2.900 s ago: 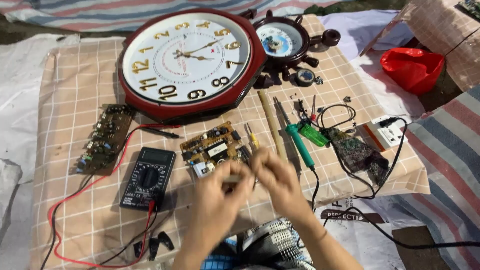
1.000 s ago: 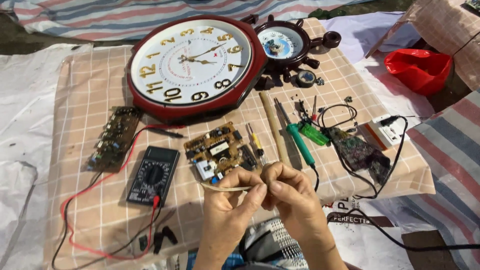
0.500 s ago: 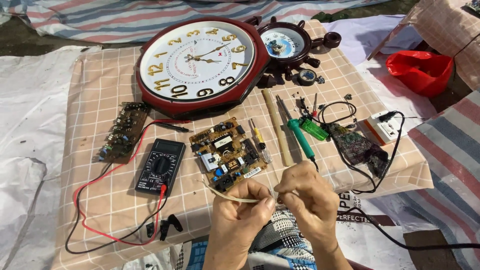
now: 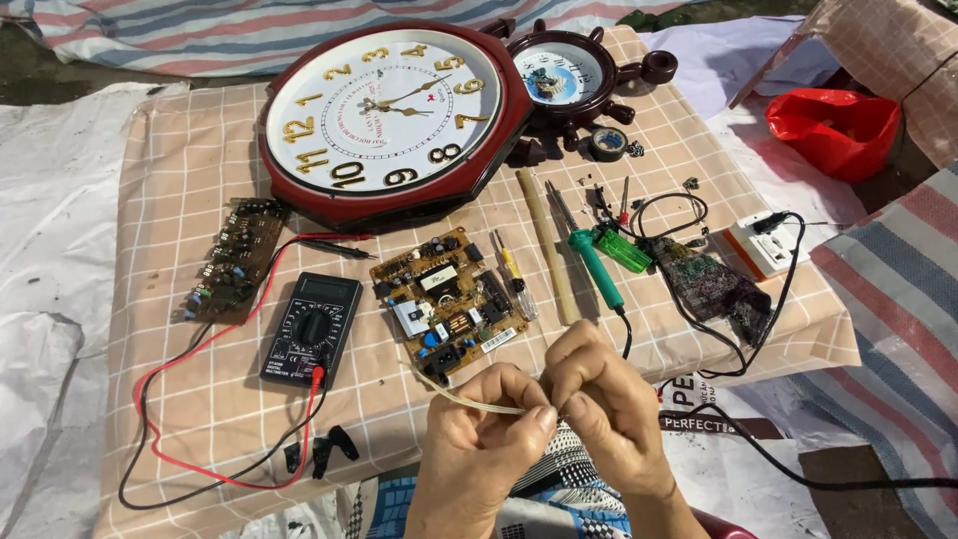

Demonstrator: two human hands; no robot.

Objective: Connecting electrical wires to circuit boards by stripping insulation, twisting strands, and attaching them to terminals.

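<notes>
My left hand [image 4: 481,439] and my right hand [image 4: 604,399] meet at the near edge of the checked cloth [image 4: 170,180]. Between their fingertips they pinch a thin pale strip [image 4: 459,397] that curves away to the left. Just beyond the hands lies a tan circuit board [image 4: 447,301] with black, white and blue parts. A black multimeter [image 4: 311,329] sits left of it, its red and black leads [image 4: 200,439] looping over the cloth.
A large red-rimmed wall clock [image 4: 394,110] and a small ship-wheel clock [image 4: 564,75] lie at the far side. A dark circuit board [image 4: 235,271] is at the left. A green-handled soldering iron [image 4: 596,268], screwdrivers, a wooden stick and a white power strip [image 4: 763,245] lie to the right.
My hands have drawn closer together and nearer to me, still pinching the pale strip. The view has shifted, so the cloth and its items sit further right in the frame.
</notes>
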